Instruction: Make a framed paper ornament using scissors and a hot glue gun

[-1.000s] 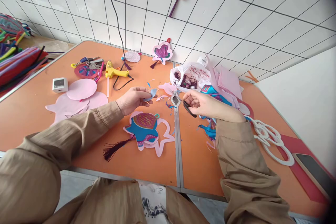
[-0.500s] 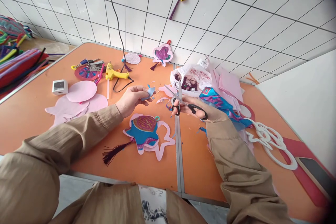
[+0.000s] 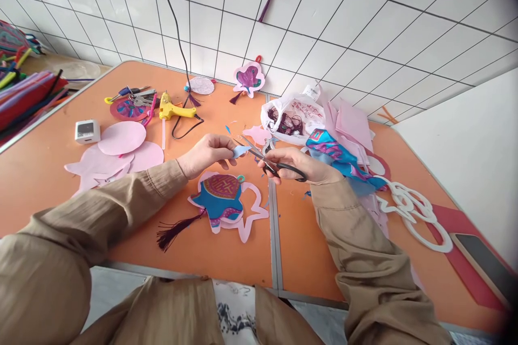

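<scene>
Pinched in my left hand [image 3: 209,154] is a small light-blue fabric piece [image 3: 241,151], its tip pointing right. My right hand [image 3: 292,164] grips black-handled scissors [image 3: 298,171], fingers in the loops. The parted blades point left and lie close by the fabric piece; whether they touch it I cannot tell. Below both hands lies a blue, pink-edged fabric ornament [image 3: 220,202] with a dark tassel [image 3: 178,230]. It partly covers a pink cut-out frame [image 3: 256,215]. Small blue scraps are scattered on the table behind and under the scissors.
A yellow glue gun [image 3: 175,108] with a cable stands back left, beside keys [image 3: 141,99]. Pink felt shapes [image 3: 121,139] and a white cube device [image 3: 87,131] are at left. A plastic bag [image 3: 313,113], blue patterned fabric [image 3: 340,156], white rings [image 3: 413,205] and a phone [image 3: 481,264] are at right.
My right hand has turned the scissors leftward and brought the blades to the fabric piece. My left hand has moved slightly right and tilted the piece's tip toward them. A blue scrap now lies behind.
</scene>
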The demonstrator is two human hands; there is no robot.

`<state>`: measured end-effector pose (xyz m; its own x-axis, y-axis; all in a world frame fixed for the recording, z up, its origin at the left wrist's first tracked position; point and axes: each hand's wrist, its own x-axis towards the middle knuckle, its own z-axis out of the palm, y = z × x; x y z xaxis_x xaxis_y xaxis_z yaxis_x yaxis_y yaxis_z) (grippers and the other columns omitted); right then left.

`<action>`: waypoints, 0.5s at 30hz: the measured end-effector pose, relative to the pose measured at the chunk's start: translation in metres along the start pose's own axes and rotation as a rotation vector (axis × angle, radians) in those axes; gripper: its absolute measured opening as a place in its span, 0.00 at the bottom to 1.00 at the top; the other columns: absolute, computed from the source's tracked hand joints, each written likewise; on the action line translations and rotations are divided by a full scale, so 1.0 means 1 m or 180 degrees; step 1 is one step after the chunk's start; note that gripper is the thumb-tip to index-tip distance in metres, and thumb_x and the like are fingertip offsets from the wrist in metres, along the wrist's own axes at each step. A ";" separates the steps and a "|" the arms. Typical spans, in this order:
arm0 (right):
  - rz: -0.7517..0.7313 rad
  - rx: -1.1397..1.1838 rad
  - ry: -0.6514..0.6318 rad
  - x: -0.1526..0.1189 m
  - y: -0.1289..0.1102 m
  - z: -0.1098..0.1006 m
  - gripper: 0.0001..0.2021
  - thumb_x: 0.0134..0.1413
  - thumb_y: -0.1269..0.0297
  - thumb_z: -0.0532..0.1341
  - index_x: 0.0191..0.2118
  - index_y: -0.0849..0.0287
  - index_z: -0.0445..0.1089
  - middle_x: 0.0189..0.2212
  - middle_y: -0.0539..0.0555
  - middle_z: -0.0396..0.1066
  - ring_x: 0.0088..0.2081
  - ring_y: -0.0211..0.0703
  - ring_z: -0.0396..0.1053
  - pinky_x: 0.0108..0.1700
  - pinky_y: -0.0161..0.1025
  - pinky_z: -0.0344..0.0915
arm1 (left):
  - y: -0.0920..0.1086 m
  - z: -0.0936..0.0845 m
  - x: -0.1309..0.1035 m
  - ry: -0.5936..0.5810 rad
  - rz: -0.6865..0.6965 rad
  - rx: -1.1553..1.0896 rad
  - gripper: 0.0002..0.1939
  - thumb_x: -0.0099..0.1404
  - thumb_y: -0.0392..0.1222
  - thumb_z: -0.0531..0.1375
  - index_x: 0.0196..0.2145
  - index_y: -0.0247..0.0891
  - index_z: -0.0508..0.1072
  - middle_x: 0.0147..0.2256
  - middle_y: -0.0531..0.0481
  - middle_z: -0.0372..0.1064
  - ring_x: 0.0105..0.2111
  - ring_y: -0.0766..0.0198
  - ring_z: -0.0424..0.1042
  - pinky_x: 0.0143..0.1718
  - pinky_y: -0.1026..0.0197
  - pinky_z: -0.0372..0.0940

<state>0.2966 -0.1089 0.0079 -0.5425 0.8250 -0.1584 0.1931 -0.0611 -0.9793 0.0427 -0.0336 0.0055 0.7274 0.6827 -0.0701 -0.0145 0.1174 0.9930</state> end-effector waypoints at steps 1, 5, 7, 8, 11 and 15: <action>0.0068 0.0030 0.0041 0.000 -0.001 0.001 0.24 0.48 0.48 0.69 0.45 0.62 0.72 0.28 0.50 0.67 0.25 0.33 0.66 0.31 0.36 0.69 | 0.000 0.000 0.000 -0.0028 -0.0014 0.0079 0.07 0.50 0.35 0.61 0.28 0.33 0.78 0.30 0.47 0.76 0.28 0.66 0.73 0.27 0.67 0.69; 0.0329 0.0077 0.0207 0.000 0.000 0.002 0.25 0.42 0.47 0.71 0.42 0.61 0.74 0.27 0.49 0.67 0.22 0.33 0.66 0.25 0.34 0.66 | 0.000 0.000 0.000 -0.0001 0.0012 0.0259 0.08 0.51 0.35 0.60 0.29 0.33 0.79 0.27 0.46 0.75 0.27 0.65 0.72 0.26 0.66 0.68; 0.0438 0.0043 0.0231 -0.001 0.001 0.001 0.25 0.41 0.48 0.71 0.42 0.61 0.74 0.26 0.49 0.67 0.20 0.33 0.66 0.22 0.33 0.64 | 0.000 0.000 0.000 -0.0013 0.0024 0.0311 0.08 0.50 0.35 0.60 0.28 0.32 0.79 0.28 0.45 0.75 0.27 0.65 0.72 0.26 0.66 0.68; 0.0476 0.0021 0.0234 -0.001 0.001 0.001 0.25 0.40 0.48 0.71 0.41 0.61 0.74 0.25 0.48 0.67 0.19 0.33 0.66 0.20 0.33 0.62 | 0.000 0.000 0.000 -0.0030 0.0024 0.0332 0.08 0.50 0.35 0.60 0.28 0.32 0.79 0.29 0.45 0.76 0.27 0.65 0.72 0.26 0.66 0.68; 0.0552 -0.0061 0.0240 -0.003 -0.001 0.001 0.23 0.40 0.52 0.72 0.41 0.61 0.75 0.25 0.47 0.66 0.18 0.30 0.64 0.18 0.30 0.58 | -0.001 0.000 0.000 -0.0028 0.0036 0.0314 0.08 0.50 0.34 0.61 0.28 0.32 0.79 0.31 0.43 0.77 0.27 0.65 0.72 0.25 0.66 0.68; 0.0643 -0.0204 0.0443 -0.006 -0.006 0.000 0.18 0.41 0.58 0.72 0.39 0.60 0.75 0.26 0.47 0.67 0.16 0.28 0.62 0.17 0.30 0.58 | -0.001 -0.003 0.002 -0.0040 -0.0017 0.0269 0.06 0.49 0.34 0.62 0.27 0.32 0.78 0.34 0.43 0.78 0.28 0.64 0.72 0.25 0.66 0.67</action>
<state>0.2983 -0.1138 0.0148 -0.3708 0.8693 -0.3269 0.3400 -0.2005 -0.9188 0.0417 -0.0302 0.0045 0.7359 0.6730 -0.0747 0.0469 0.0593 0.9971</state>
